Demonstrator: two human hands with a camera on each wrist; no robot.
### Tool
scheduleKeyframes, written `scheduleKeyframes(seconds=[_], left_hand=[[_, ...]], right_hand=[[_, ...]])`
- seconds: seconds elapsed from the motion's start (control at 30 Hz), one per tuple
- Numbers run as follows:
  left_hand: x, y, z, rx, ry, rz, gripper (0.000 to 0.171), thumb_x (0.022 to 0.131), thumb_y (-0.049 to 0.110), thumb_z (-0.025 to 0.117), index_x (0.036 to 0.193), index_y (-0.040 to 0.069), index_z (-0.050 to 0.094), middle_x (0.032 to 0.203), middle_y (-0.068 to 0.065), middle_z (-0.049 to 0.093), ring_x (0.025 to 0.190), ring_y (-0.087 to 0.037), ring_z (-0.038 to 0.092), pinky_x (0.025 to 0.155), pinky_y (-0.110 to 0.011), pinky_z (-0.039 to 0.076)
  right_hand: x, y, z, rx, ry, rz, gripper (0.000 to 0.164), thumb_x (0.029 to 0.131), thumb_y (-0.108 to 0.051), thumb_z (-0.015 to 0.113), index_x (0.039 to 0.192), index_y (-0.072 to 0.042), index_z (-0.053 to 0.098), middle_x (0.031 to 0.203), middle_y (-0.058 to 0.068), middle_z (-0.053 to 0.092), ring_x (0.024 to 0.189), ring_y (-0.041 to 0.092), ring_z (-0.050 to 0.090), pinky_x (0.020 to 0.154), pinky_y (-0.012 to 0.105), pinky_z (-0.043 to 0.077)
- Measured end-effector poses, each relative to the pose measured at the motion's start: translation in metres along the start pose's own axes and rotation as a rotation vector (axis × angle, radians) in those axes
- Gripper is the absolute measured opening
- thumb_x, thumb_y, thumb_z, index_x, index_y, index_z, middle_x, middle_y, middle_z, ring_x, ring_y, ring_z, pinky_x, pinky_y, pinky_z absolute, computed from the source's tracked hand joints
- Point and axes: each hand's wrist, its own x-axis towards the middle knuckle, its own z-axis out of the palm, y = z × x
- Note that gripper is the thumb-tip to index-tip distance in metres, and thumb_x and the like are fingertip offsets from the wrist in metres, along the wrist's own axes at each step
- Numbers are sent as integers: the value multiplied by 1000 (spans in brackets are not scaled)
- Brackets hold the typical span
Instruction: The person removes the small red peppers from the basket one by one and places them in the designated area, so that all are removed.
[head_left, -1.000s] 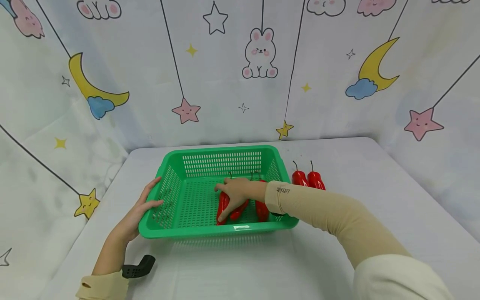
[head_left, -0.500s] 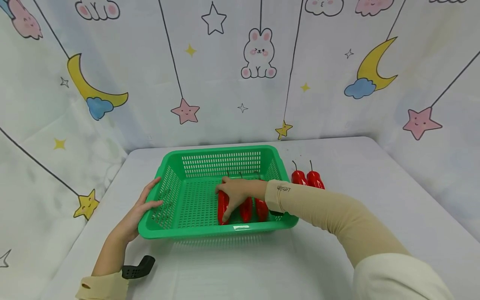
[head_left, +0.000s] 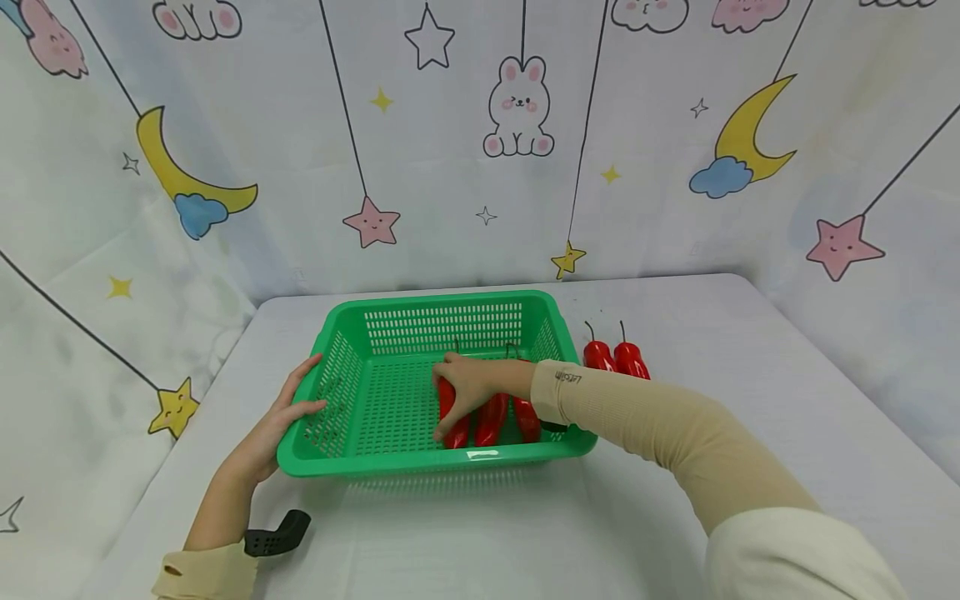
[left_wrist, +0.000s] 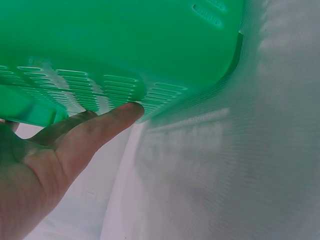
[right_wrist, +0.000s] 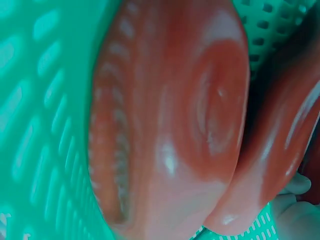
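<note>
A green slotted plastic basket (head_left: 397,465) stands on the table. At its left side my left hand (head_left: 266,429) holds it, thumb and a finger over the rim; in the left wrist view fingers (left_wrist: 100,130) lie against the outer wall. My right hand (head_left: 474,385) reaches inside and grips a glossy red chili pepper (head_left: 456,433) between thumb and fingers, its stem pointing away. Two more red peppers lie beside it, a middle pepper (head_left: 491,419) under the hand and a right pepper (head_left: 527,421) under the wrist. Close up, a red pepper (right_wrist: 165,125) fills the right wrist view.
Two red peppers (head_left: 600,356) lie side by side on the white table (head_left: 720,333), just right of the basket and partly behind my right sleeve (head_left: 637,417). A patterned cloth backdrop (head_left: 450,183) rises behind the table. A black strap piece (head_left: 277,535) shows at my left wrist.
The gripped pepper's lower end has shifted right. The middle pepper has turned from slanted to nearly in line with the others. My left hand and the basket stay put.
</note>
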Motion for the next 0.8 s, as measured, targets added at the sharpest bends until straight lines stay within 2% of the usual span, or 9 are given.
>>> scheduleKeyframes(seconds=[0.5, 0.8], left_hand=[[0, 1, 0, 3, 3, 4, 66, 96, 22, 42, 145, 39, 2, 146, -15, -3, 118, -43, 26, 77, -39, 45], [0, 2, 1, 2, 4, 0, 65, 96, 22, 42, 145, 39, 3, 146, -15, -3, 115, -40, 29, 77, -38, 46]], right_hand=[[-7, 6, -18, 121, 162, -71, 71, 64, -48, 79, 113, -6, 49, 106, 3, 43, 97, 13, 44, 68, 22, 47], [-17, 3, -34, 182, 196, -65, 62, 64, -43, 80, 108, -14, 47, 108, 2, 43, 99, 14, 45, 69, 22, 48]])
